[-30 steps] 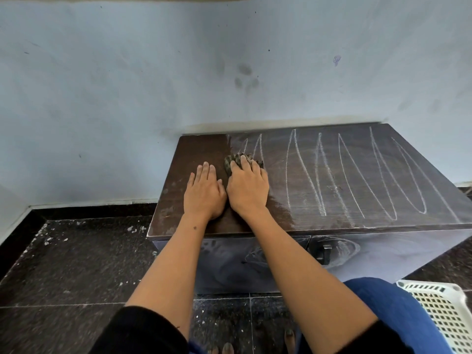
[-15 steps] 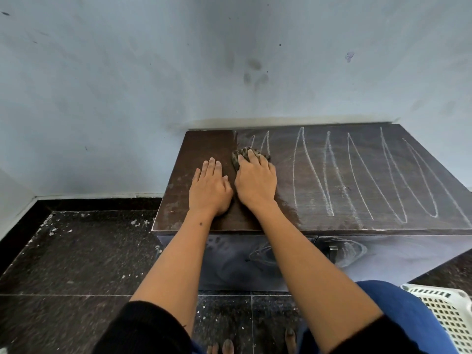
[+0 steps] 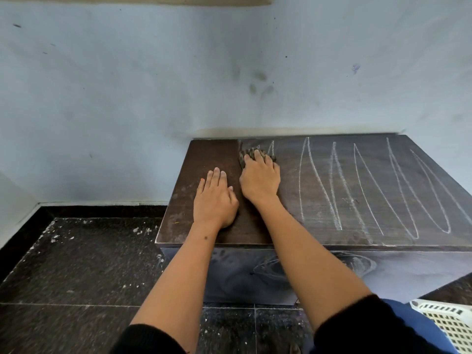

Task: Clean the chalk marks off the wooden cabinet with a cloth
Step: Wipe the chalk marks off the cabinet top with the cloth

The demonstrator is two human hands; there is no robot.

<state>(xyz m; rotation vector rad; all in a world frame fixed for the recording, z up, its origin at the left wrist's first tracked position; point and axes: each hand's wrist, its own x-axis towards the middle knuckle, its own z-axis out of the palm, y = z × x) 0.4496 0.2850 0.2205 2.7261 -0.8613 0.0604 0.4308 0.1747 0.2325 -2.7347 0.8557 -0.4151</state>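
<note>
Wiping proceeds on the wooden cabinet [image 3: 319,195], a low dark box with woodgrain top, set against the pale wall [image 3: 127,111]. Its left strip near the left edge looks clean and darker; long looping chalk marks [image 3: 370,190] cover the top from centre to right edge. Left hand [image 3: 214,198] lies flat, fingers straight, bracing near the front-left corner. Right hand [image 3: 260,177] presses the crumpled patterned cloth [image 3: 249,154] toward the back edge, fingers over it. Judgement: firm overlapping back-to-front strokes, working rightward, and refolding the cloth once dusty, should avoid smearing powder.
</note>
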